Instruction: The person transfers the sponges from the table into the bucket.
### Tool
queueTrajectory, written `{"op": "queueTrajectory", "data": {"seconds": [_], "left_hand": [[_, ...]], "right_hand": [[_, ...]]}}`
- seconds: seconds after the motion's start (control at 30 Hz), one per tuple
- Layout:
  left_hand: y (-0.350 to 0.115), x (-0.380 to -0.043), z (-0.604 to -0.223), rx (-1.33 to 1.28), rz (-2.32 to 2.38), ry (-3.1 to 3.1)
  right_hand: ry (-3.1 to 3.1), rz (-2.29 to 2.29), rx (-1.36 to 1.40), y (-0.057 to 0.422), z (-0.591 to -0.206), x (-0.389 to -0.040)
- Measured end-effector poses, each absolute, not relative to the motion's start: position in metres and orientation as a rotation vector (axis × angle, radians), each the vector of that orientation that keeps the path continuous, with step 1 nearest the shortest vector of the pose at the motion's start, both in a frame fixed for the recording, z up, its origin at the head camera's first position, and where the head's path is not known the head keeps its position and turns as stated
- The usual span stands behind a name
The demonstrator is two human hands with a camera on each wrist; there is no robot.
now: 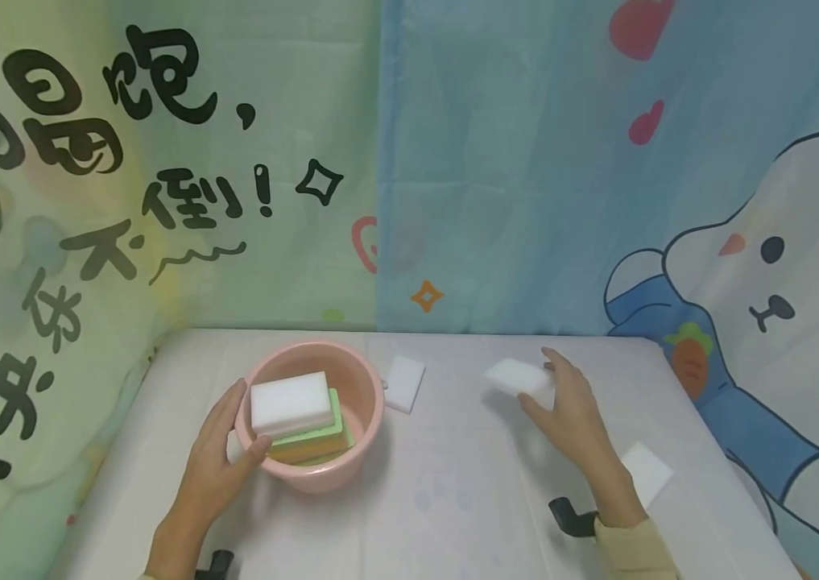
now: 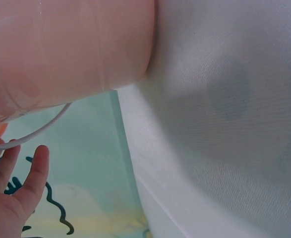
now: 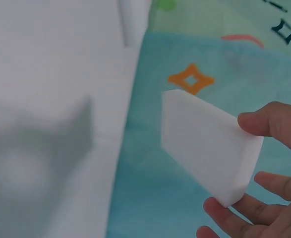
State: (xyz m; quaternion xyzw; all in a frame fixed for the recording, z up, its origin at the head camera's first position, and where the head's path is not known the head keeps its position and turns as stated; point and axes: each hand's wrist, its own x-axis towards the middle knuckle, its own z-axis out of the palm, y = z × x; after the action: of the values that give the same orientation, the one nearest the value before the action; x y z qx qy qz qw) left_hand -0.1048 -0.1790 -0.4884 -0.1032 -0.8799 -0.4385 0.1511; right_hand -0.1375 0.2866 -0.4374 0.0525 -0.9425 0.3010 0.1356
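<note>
A pink bucket [image 1: 373,419] stands on the table at the left, with my left hand [image 1: 215,455] holding its near-left side, thumb at the rim. In the left wrist view, fingers [image 2: 35,178] of that hand show beside the bucket's pale wire handle [image 2: 41,130]. Inside the bucket a white sponge block [image 1: 291,405] lies on top of green [image 1: 337,411] and yellow-brown sponge [image 1: 311,447] pieces. My right hand [image 1: 574,407] pinches another white sponge block [image 3: 204,144] by one end, above the table and to the right of the bucket.
One flat white sponge piece [image 1: 404,384] lies right behind the bucket's right side. Another white piece [image 1: 646,474] lies by my right forearm, partly covered. The white-covered table [image 1: 452,499] ends at a printed curtain [image 1: 496,177] at the back.
</note>
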Motion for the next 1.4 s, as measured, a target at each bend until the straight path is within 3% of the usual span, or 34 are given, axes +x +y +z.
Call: {"op": "queueTrajectory", "data": {"seconds": [0.9, 1.4], "left_hand": [[-0.179, -0.105, -0.488, -0.311, -1.256, -2.513], [-0.181, -0.106, -0.490, -0.309, -1.265, -2.511]], "right_hand": [[-2.630, 0.987, 0.881, 0.193, -0.356, -0.151], [-2.628, 0.706, 1.325, 0.142, -0.343, -0.175]]}}
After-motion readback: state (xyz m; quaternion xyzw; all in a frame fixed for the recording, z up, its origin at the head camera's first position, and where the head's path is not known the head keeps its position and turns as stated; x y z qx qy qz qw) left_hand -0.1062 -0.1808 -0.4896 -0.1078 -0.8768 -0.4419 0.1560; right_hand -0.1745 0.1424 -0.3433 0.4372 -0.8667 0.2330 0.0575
